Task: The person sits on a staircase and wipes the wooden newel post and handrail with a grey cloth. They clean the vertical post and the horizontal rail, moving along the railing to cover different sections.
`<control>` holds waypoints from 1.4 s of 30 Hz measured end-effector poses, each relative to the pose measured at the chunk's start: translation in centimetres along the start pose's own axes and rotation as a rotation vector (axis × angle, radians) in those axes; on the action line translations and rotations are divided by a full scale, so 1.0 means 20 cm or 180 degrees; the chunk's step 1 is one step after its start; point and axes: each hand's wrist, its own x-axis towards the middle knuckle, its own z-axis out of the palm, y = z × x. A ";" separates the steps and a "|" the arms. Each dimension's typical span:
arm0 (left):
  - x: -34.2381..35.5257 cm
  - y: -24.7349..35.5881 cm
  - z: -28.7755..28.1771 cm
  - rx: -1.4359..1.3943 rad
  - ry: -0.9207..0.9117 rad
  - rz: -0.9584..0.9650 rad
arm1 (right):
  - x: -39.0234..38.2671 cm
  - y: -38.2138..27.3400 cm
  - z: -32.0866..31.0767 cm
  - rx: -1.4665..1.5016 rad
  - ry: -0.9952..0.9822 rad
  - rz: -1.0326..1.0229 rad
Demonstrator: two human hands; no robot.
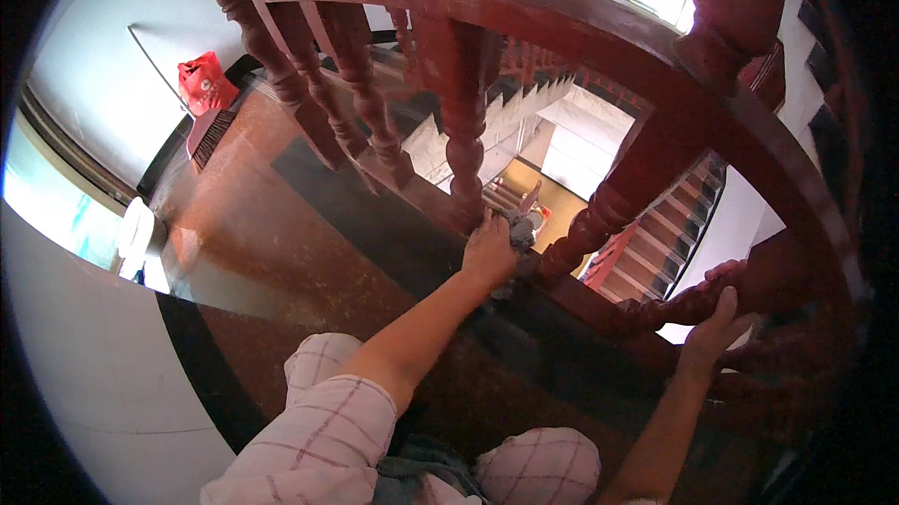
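My left hand (490, 250) reaches down to the base rail of the dark red wooden railing (562, 23), beside the foot of a turned baluster (464, 154). Its fingers are closed on a crumpled grey rag (522, 234), which bulges out on the stairwell side. Over on the right, my right hand (714, 329) wraps round another turned baluster (676, 307), thumb on top; its other fingers are mostly hidden behind the wood. Between the two hands stands one more baluster (592, 224).
Past the railing the stairwell drops to lower steps (646, 257). At the far left a broom (208, 135) leans by the wall with a red plastic bag (206, 82). A white round container (138, 229) stands on the brown floor (253, 224) near the left wall.
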 end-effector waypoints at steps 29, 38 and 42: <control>0.21 -0.64 -0.41 -0.5563 -0.0005 -0.1401 | -0.02 0.01 0.03 0.0155 0.0127 -0.0110; 0.62 -0.62 -0.36 -0.3797 -0.2116 -0.0446 | -0.02 0.04 0.02 0.0203 0.0223 -0.0154; 0.68 -0.61 -0.23 -0.3926 -0.2172 -0.0766 | 0.00 0.01 0.07 0.0301 0.0541 -0.0080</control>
